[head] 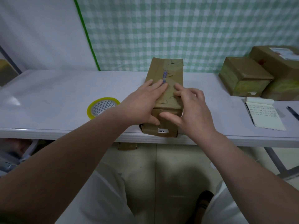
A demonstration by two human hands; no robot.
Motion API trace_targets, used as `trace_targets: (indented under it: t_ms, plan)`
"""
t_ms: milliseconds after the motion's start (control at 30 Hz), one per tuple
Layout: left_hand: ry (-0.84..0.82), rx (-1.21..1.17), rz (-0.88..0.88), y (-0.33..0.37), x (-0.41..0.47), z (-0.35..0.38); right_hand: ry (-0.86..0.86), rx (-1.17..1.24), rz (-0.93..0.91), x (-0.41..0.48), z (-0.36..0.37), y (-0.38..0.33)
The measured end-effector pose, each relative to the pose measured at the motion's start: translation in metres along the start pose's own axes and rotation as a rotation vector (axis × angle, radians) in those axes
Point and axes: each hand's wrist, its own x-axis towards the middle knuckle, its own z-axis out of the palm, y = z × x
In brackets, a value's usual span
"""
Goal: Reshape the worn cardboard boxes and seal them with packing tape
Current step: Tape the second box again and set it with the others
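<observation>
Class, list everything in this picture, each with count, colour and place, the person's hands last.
centre box: one, brown, table's near edge, under both hands.
tape roll: one, yellow, left of centre box.
side boxes: at least two, brown, far right.
notepad: one, cream, right, near edge.
pen: one, dark, right of notepad.
table: one, white.
checked cloth: one, green-white, behind table.
left hand: one, flat on centre box top.
right hand: one, fingertips on centre box top.
</observation>
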Motion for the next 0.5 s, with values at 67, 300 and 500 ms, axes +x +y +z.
trace_targets:
  t_ms: [67, 300, 500]
  plan:
    - [0.024, -0.009, 0.008, -0.001, -0.001, 0.001, -0.081, -0.152, -0.07, 0.004, -0.009, -0.012]
    - [-0.012, 0.008, 0.002, -0.001, -0.001, 0.0, -0.445, -0.455, -0.054, 0.035, -0.01, -0.024]
    - [-0.008, 0.007, -0.013, 0.002, -0.002, -0.001, -0.466, -0.423, -0.067, 0.037, -0.012, -0.025]
